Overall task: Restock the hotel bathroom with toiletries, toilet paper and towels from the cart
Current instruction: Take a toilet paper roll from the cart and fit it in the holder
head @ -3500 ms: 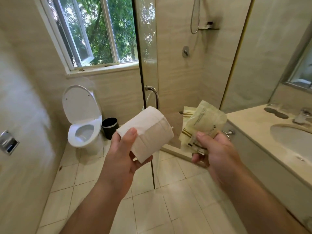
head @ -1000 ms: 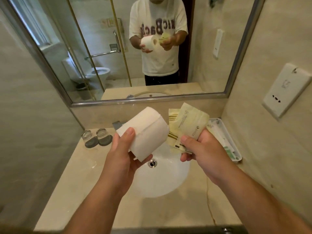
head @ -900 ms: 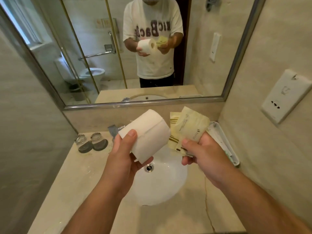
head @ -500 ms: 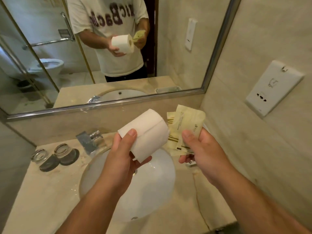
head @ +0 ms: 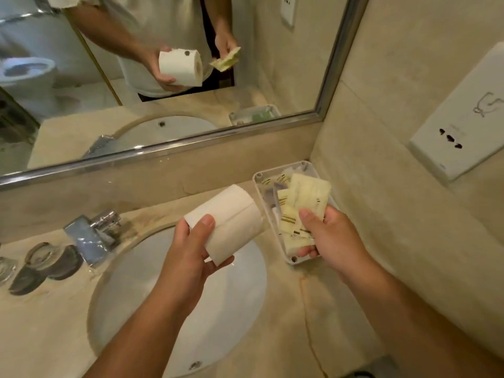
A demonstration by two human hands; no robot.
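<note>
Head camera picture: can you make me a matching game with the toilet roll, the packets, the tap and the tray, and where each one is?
Things
1. toilet roll
2. packets
3. tap
4. tray

Places
A. at the back left rim of the sink
B. gripped by the right hand
C. on the counter, right of the sink
D. gripped by the left hand

Pairs: 1-D, 2-B, 3-A, 4-C

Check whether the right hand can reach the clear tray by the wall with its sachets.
Probably yes: the right hand, gripping the sachets, is already over the tray, nothing between; the left hand holds the toilet roll over the sink.
</note>
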